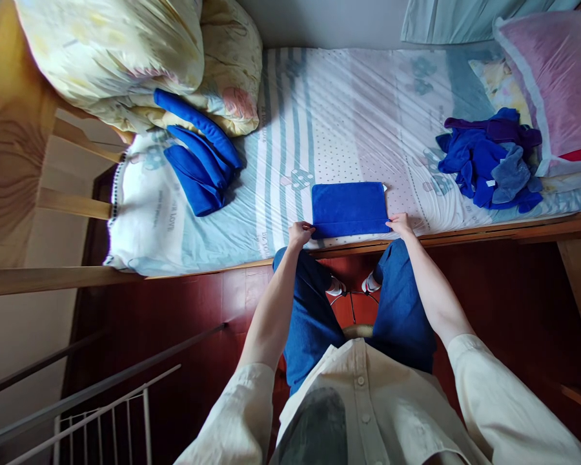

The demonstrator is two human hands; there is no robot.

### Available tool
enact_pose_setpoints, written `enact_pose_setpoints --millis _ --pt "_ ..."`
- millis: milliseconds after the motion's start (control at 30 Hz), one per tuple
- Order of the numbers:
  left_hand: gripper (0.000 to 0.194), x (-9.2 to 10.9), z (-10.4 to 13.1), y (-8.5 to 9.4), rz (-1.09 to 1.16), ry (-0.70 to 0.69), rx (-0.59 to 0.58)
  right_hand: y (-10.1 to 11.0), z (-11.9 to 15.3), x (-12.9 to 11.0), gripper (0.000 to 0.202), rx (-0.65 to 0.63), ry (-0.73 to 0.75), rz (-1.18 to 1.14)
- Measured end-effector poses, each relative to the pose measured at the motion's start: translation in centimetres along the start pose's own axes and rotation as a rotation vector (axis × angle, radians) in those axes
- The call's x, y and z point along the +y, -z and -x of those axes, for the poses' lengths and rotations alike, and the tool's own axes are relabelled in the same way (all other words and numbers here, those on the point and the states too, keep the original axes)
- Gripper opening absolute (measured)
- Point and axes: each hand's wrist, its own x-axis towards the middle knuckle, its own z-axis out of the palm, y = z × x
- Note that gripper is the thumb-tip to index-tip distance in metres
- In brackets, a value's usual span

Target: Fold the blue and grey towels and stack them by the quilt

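With the left grip [301, 234] we are pinching the near left corner of a folded blue cloth [349, 205]; with the right grip [401, 224], the near right corner. Cloth is lying flat on the bed [377, 116], close to its front edge. We are judging it light, soft, limp, hardly fragile; paired corners are seeming the best hold. We are spotting no certain container, only a white wire frame [147, 420], lower left, purpose unclear.
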Motion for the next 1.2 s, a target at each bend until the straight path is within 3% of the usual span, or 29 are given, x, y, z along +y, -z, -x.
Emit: enact_pose_setpoints --millis 300,433,533,667,833,933,1033,1133,1200 --pt "0.015 0.0 0.2 -0.1 -0.021 0.011 -0.006 -0.1 0.2 -0.2 0.019 -0.013 -0.018 0.017" --pt "0.014 -0.1 0.1 -0.3 -0.091 -0.062 -0.001 0.0 0.5 -0.5 0.018 -0.020 -0.002 0.023" --pt "0.018 -0.3 0.1 -0.6 -0.154 -0.203 0.031 0.5 1.1 -1.0 0.016 -0.029 0.036 0.077" --pt "0.032 -0.6 0.4 -0.8 -0.213 -0.504 0.099 1.3 2.3 -2.3 0.019 -0.035 0.167 0.228" --pt "0.034 -0.4 1.0 -1.1 -0.329 -0.710 0.004 1.5 4.6 -4.1 0.033 -0.015 0.405 0.518" --pt "0.032 -0.4 1.1 -1.3 -0.373 -0.725 -0.072 1.3 5.8 -5.0 0.042 -0.076 0.521 0.656" --pt "0.034 -0.5 1.1 -1.4 -0.391 -0.681 -0.141 1.1 6.5 -5.5 0.038 -0.139 0.529 0.725" --pt "0.046 -0.8 1.0 -1.4 -0.413 -0.632 -0.182 1.0 6.6 -5.6 0.031 -0.173 0.485 0.729" --pt "0.059 -0.8 1.0 -1.4 -0.440 -0.608 -0.202 1.0 6.3 -5.4 0.039 -0.204 0.478 0.722"
